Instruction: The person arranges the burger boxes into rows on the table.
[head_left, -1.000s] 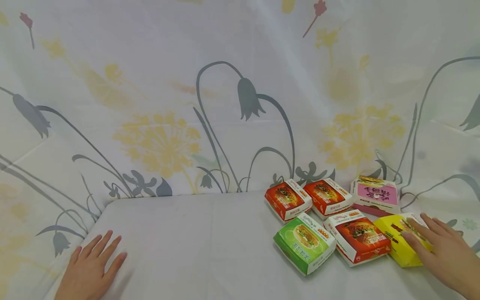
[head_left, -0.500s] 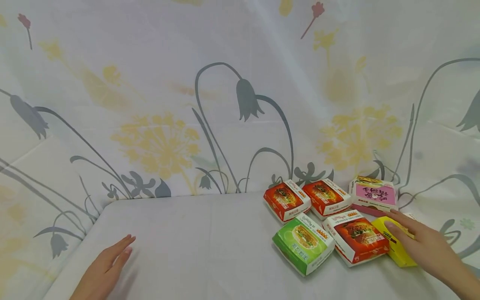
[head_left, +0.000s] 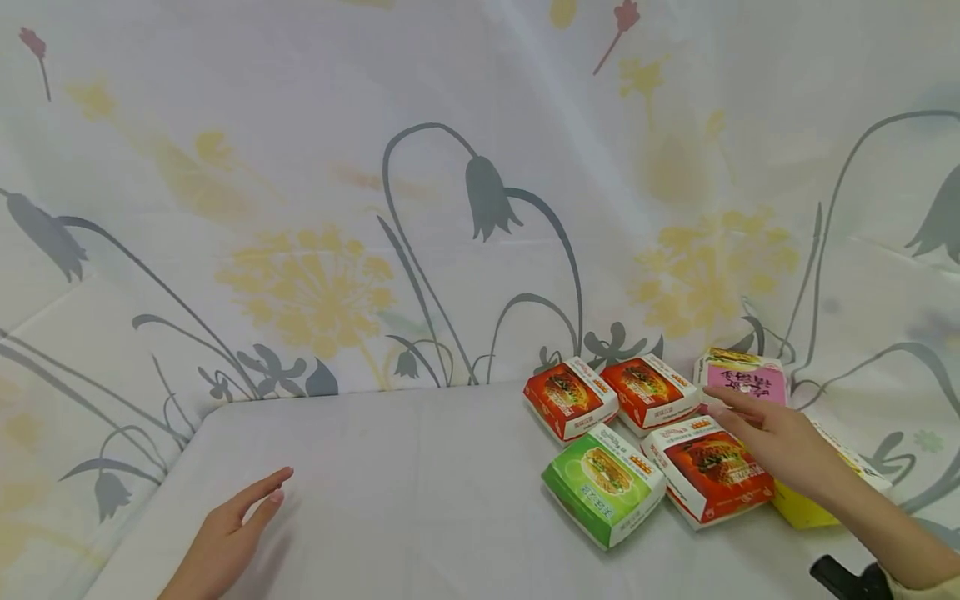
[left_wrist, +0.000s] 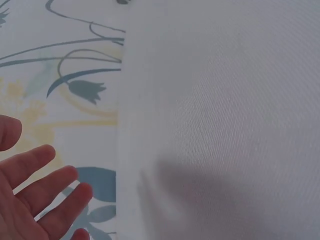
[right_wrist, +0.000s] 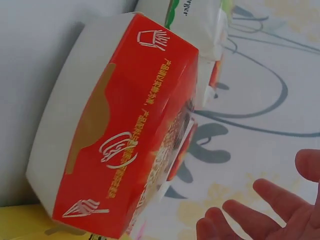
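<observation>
My right hand (head_left: 783,442) hovers with loosely extended fingers above the boxes at the right. It overlaps the front red burger box (head_left: 720,467), the yellow box (head_left: 806,508) and the pink box (head_left: 753,379) in the head view. In the right wrist view that red box's side (right_wrist: 125,125) fills the middle, with the fingers apart from it at lower right. A green burger box (head_left: 603,483) lies left of the front red one. Two more red boxes (head_left: 570,396) stand behind. My left hand (head_left: 225,533) is held over the white surface at lower left, holding nothing, fingers extended.
The white-covered table (head_left: 375,475) runs back to a hanging floral cloth (head_left: 322,167). A black object (head_left: 847,579) shows by the right sleeve (head_left: 922,590). The boxes stand close together on the right side.
My right hand has moved left from over the yellow box toward the front red and pink boxes. My left hand has turned on edge and shifted right. The boxes remain in place.
</observation>
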